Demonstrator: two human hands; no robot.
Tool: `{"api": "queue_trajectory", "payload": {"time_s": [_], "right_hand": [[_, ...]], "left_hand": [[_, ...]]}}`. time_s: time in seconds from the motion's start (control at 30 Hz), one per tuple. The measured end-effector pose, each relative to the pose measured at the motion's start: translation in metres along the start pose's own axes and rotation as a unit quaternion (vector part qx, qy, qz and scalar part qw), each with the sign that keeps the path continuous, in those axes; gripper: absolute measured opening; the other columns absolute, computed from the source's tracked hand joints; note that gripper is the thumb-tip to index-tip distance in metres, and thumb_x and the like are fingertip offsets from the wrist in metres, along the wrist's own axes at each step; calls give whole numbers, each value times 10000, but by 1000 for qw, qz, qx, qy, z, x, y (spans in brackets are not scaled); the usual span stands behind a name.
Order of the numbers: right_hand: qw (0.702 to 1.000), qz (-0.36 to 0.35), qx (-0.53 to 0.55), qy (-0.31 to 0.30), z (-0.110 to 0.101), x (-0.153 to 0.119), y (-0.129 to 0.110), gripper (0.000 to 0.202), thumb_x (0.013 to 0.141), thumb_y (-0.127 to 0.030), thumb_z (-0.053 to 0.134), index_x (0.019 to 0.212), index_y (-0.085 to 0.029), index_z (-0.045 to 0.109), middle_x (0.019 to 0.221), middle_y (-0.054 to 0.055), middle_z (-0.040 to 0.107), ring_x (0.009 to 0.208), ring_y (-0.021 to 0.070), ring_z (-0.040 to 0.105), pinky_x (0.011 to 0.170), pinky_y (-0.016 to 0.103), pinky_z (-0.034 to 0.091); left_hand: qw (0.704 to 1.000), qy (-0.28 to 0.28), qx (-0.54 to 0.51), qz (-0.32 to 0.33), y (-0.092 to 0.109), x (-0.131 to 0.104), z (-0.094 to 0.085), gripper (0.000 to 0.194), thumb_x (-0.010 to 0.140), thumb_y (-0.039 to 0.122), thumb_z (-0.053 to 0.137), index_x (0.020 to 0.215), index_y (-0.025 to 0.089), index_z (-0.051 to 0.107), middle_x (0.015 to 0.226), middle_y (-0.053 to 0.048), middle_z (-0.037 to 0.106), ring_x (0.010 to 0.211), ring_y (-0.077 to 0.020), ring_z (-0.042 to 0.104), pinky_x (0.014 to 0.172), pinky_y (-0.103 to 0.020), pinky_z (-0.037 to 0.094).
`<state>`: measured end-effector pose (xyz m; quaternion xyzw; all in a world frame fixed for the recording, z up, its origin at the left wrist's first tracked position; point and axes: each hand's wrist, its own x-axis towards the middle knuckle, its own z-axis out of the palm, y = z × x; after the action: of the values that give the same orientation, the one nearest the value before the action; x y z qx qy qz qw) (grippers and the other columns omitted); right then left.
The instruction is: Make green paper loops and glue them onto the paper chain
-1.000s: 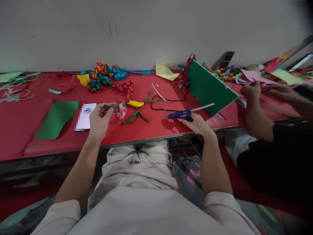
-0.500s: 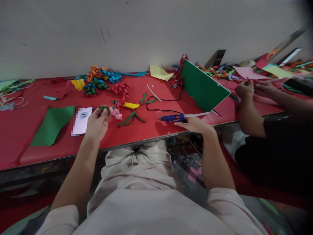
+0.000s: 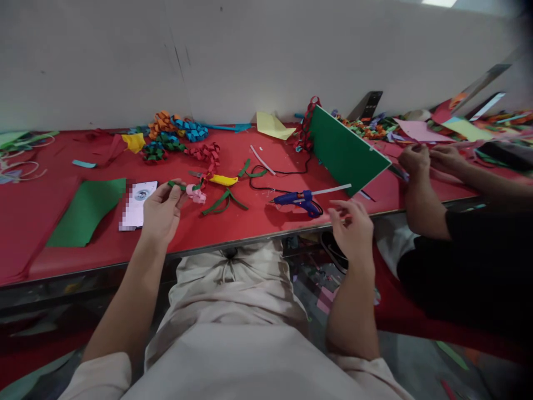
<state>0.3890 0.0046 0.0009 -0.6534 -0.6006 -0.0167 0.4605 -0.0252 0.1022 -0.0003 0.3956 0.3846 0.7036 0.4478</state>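
My left hand (image 3: 163, 206) pinches a small green paper strip (image 3: 171, 184) at the near side of the red-covered table. Right beside its fingertips is a pink paper curl (image 3: 195, 193), joined or close to a red paper chain (image 3: 209, 156); I cannot tell which. A blue glue gun (image 3: 296, 199) lies on its side with a white glue stick (image 3: 333, 189) out of its back end. To the right of it my right hand (image 3: 352, 226) hangs over the table edge, fingers apart and holding nothing. Green strips (image 3: 225, 203) and a yellow piece (image 3: 224, 180) lie between the hands.
A green board (image 3: 347, 150) leans upright at the right. A phone (image 3: 139, 204) and a green paper sheet (image 3: 85, 214) lie at left. Orange and blue paper chains (image 3: 179, 126) sit near the wall. A black cord (image 3: 287, 171) crosses behind the glue gun. A co-worker's hands (image 3: 420, 161) are at far right.
My right hand has let go of the glue gun and drawn back to the right. The glue gun now lies on the table. My left hand has barely moved.
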Motion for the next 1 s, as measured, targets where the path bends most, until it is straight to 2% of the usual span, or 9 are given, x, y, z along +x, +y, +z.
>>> {"api": "queue_trajectory", "payload": {"time_s": [0.07,0.13,0.23,0.3,0.37,0.53,0.63,0.83,1.0], "right_hand": [[995,27,58,79,8,-21,-38,239,993,-409,547,1006,-218,690,898,82,693,739,212,645,723,373,545],[989,-3,150,10,35,-31,-86,182,996,-379,560,1007,-241,679,891,59,712,740,192,663,685,334,541],[940,-61,319,-107,96,-26,-156,242,981,-359,603,1199,-256,616,1074,58,745,844,175,705,714,308,566],[912,-62,391,-107,135,-17,-186,272,963,-374,642,1204,-261,583,1147,56,739,889,165,717,744,295,583],[900,-48,421,-99,162,-12,-203,229,951,-368,668,1135,-257,590,1075,42,745,964,174,725,854,310,592],[858,49,503,-90,184,-19,-211,336,909,-385,714,1150,-262,514,1007,30,742,895,184,736,805,339,629],[860,66,498,-88,183,-21,-210,304,890,-400,730,1103,-249,574,991,35,730,896,189,723,780,334,634],[901,-32,423,-95,171,-17,-205,167,984,-361,613,1063,-281,737,1140,54,721,1092,204,689,956,362,599],[895,-42,437,-79,171,-19,-198,119,950,-363,674,937,-257,725,985,29,745,936,185,718,879,336,611]], "left_hand": [[1000,-3,-4,11,1,-4,3,310,693,347,911,923,212,753,978,-5,721,932,-105,701,911,-230,600],[1000,-4,-9,5,0,-9,7,317,684,351,916,930,228,759,981,-6,722,931,-109,699,882,-231,607],[1000,-6,-12,-15,-1,-17,13,344,665,374,922,929,228,757,992,-17,728,932,-124,701,867,-245,610],[1000,-2,-13,-23,-3,-21,16,387,643,390,929,940,220,749,976,-23,729,919,-135,704,868,-259,606],[1000,11,-16,-23,-5,-23,17,426,617,402,939,939,212,735,944,-23,727,885,-139,703,842,-263,601],[1000,23,-18,4,-10,-26,12,422,638,423,930,934,206,723,886,-13,717,817,-130,686,772,-249,583],[1000,18,11,8,-12,-30,10,391,693,424,899,983,214,741,905,-16,727,846,-142,698,789,-261,585],[999,15,26,16,-12,-31,12,466,671,457,905,1048,217,775,1034,-53,767,949,-187,720,899,-339,607],[996,-7,67,56,-7,-32,15,377,716,406,890,1029,219,794,1014,-52,781,935,-178,736,901,-313,608]]}}
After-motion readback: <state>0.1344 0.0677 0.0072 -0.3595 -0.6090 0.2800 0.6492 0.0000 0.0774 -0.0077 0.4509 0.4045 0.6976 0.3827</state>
